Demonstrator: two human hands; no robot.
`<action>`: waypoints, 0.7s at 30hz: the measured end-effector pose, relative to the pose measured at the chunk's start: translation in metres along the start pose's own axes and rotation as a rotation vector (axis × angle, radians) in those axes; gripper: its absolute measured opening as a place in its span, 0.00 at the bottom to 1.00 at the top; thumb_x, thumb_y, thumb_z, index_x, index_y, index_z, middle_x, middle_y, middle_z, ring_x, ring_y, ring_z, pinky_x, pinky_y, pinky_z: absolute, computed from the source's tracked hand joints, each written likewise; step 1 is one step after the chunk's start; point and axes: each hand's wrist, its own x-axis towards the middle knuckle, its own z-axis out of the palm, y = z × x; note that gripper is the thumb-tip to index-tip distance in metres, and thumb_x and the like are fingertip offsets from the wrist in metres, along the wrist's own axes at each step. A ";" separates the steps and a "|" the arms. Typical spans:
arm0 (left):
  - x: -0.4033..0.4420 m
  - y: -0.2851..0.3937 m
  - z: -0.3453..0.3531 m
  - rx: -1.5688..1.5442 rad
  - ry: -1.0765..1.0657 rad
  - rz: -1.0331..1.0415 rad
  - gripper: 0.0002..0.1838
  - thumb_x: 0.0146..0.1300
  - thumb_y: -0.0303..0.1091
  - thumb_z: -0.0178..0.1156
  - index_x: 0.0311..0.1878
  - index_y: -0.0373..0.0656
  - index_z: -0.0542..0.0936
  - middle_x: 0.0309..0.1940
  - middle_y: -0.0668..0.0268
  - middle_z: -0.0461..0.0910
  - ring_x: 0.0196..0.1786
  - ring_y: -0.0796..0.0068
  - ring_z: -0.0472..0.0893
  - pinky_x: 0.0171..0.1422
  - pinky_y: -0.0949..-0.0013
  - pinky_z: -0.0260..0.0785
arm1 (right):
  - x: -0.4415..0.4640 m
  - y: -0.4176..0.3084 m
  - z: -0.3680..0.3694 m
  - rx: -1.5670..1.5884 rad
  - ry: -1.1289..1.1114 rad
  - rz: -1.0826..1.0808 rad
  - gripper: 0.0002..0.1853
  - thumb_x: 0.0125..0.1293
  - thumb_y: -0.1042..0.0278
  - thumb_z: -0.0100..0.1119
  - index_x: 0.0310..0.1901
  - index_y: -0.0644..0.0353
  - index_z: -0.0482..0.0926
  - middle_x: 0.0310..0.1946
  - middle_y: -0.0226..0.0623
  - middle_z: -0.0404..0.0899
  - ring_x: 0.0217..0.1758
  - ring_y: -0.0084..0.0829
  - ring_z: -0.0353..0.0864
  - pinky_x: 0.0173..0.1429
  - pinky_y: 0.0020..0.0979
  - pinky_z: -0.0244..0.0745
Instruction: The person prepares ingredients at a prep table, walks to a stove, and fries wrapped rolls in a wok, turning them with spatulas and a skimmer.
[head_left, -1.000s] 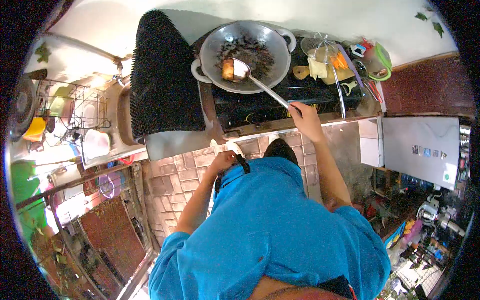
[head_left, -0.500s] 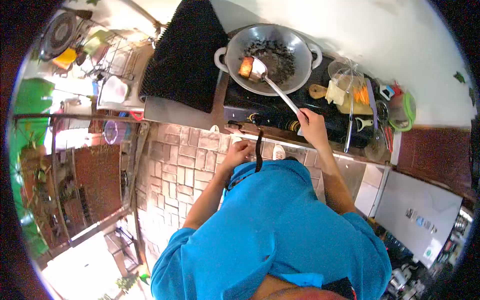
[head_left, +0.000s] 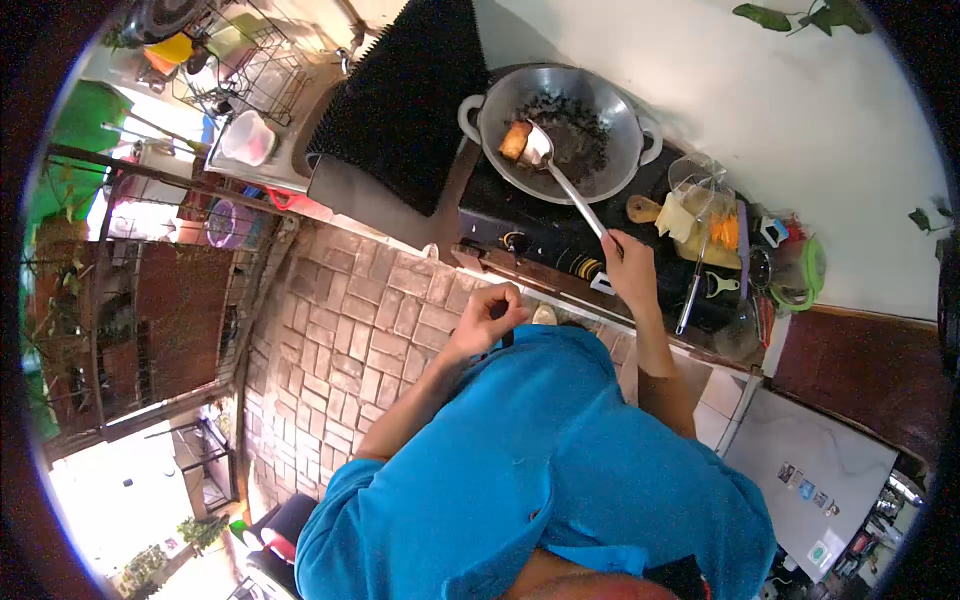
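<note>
Browned food piece (head_left: 515,141): at the turner's blade, inside the wok (head_left: 497,108), as 0.5 seconds earlier.
Metal turner (head_left: 575,195): gripped by the right hand (head_left: 630,265), crossing the near rim.
Left hand (head_left: 487,315): fingers curled, contents unclear; the dark strap beside it now barely shows.
Room: wok's right side.
Flanking: spiky black mat (head_left: 410,100) left, wire skimmer (head_left: 690,295) right.

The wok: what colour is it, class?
The wok is silver-grey, seen best in the head view.

The wok (head_left: 622,150) is silver; the food piece (head_left: 514,141) golden-brown.
</note>
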 end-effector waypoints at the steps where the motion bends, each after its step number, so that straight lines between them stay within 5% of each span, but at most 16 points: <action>1: 0.004 -0.002 -0.004 -0.010 0.015 0.021 0.14 0.64 0.28 0.62 0.25 0.45 0.69 0.22 0.78 0.67 0.26 0.89 0.64 0.28 0.79 0.55 | 0.000 -0.009 -0.004 -0.017 -0.046 0.082 0.15 0.67 0.58 0.57 0.42 0.64 0.82 0.22 0.50 0.79 0.23 0.44 0.81 0.31 0.38 0.73; 5: 0.011 0.019 -0.022 -0.026 0.028 -0.099 0.08 0.62 0.25 0.60 0.29 0.42 0.71 0.28 0.71 0.72 0.33 0.81 0.71 0.37 0.74 0.63 | -0.003 -0.008 -0.002 -0.023 -0.015 0.053 0.17 0.68 0.57 0.56 0.43 0.64 0.82 0.22 0.51 0.79 0.24 0.46 0.81 0.31 0.40 0.74; 8: 0.015 0.017 -0.022 -0.059 0.062 -0.004 0.12 0.65 0.27 0.60 0.27 0.44 0.70 0.22 0.76 0.69 0.25 0.88 0.68 0.28 0.78 0.58 | -0.009 -0.006 -0.004 -0.107 -0.033 0.094 0.18 0.68 0.55 0.54 0.43 0.64 0.82 0.24 0.52 0.80 0.25 0.49 0.81 0.33 0.43 0.75; 11: 0.015 0.005 -0.028 -0.093 0.018 -0.055 0.11 0.65 0.27 0.60 0.28 0.44 0.70 0.22 0.76 0.70 0.26 0.88 0.68 0.29 0.79 0.59 | -0.011 -0.011 -0.002 -0.103 -0.067 0.126 0.19 0.68 0.55 0.54 0.44 0.63 0.82 0.25 0.54 0.80 0.30 0.51 0.82 0.39 0.45 0.76; 21: 0.010 -0.001 -0.026 0.092 -0.104 -0.071 0.11 0.63 0.28 0.61 0.27 0.41 0.71 0.22 0.77 0.68 0.27 0.88 0.64 0.30 0.78 0.56 | -0.023 -0.022 -0.004 -0.077 -0.049 0.153 0.16 0.67 0.57 0.55 0.44 0.63 0.82 0.25 0.53 0.80 0.26 0.51 0.81 0.35 0.45 0.75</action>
